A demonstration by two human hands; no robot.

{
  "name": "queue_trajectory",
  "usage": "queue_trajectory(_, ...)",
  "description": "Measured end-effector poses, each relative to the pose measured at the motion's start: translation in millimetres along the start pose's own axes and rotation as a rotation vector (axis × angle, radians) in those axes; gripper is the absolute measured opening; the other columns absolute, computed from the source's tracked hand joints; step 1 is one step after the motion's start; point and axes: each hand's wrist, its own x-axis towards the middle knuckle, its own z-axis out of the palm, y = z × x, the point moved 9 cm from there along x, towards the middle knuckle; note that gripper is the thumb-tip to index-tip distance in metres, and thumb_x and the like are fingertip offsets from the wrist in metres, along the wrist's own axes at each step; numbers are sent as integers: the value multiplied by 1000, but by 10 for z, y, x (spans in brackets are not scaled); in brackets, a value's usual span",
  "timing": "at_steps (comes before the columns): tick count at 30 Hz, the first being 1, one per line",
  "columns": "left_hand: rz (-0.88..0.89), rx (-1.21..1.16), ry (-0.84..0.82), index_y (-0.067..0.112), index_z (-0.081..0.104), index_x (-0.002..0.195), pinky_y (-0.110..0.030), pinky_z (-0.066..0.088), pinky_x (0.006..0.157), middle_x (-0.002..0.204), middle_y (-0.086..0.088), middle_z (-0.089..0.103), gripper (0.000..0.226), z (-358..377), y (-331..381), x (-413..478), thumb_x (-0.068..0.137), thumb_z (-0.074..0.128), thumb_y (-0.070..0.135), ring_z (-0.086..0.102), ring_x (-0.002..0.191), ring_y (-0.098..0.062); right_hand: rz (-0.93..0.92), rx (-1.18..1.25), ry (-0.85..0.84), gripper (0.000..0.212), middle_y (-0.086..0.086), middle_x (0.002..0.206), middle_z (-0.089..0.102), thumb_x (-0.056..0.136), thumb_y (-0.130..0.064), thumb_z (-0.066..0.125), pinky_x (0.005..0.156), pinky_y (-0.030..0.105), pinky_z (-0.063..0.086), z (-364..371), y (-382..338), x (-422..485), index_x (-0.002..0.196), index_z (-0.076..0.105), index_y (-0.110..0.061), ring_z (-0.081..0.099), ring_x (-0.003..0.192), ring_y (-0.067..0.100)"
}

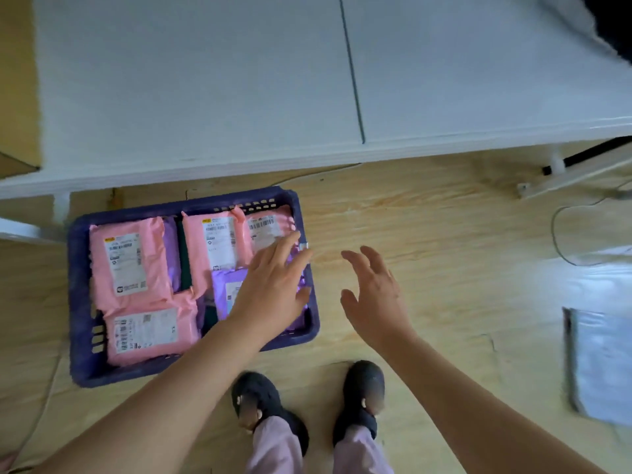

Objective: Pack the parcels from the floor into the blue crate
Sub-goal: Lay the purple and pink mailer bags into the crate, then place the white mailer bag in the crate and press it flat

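Note:
The blue crate (78, 302) stands on the wooden floor at the left, partly under a white table. Several pink parcels (131, 265) and purple parcels (227, 289) with white labels lie flat inside it. My left hand (273, 285) hovers over the crate's right side with fingers spread, holding nothing; it covers part of a purple parcel. My right hand (374, 295) is open over bare floor just right of the crate, holding nothing. A grey parcel (602, 364) lies on the floor at the far right edge.
A white folding table (205, 80) fills the top of the view, its leg frame (574, 172) at the right. A thin cable (555, 241) loops on the floor. My feet in dark slippers (362, 391) stand below the crate. Another pale bag (612, 265) lies right.

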Motion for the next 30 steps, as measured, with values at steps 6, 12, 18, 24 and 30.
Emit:
queue_trajectory(6,187,5,-122,19,29,147,-33,15,116,156,-4,16,61,-217,1293,189,91,54,22,19,142,-23,173,122,85,61,-2,154,22,90,-13,53,108,28,30,-693,816,-603,144,30,-28,33,136,19)
queue_trajectory(12,320,49,-238,27,14,150,-31,11,117,157,1,7,66,-83,2734,331,93,49,26,12,144,-18,291,217,218,59,-3,150,30,89,-14,54,102,29,38,-1412,1898,-1303,143,32,-26,41,132,19)
queue_trajectory(18,272,-59,-313,28,13,150,-33,21,115,158,4,1,72,120,3978,322,91,52,20,8,145,-18,437,271,261,58,-4,149,31,90,-17,53,100,27,39,-1989,3031,-2095,143,31,-28,42,130,16)
queue_trajectory(24,295,-105,-449,31,9,150,-33,24,113,158,7,-1,74,629,5173,326,91,54,27,9,145,-17,554,271,304,57,-4,146,34,90,-18,53,100,26,36,-2397,4151,-2742,142,32,-26,41,130,15)
queue_trajectory(30,328,-106,-592,32,12,149,-31,27,110,157,4,5,77,1150,6149,467,87,57,24,17,143,-18,673,303,277,58,-2,145,34,89,-16,53,95,27,39,-2632,5126,-3065,143,33,-24,43,128,19)
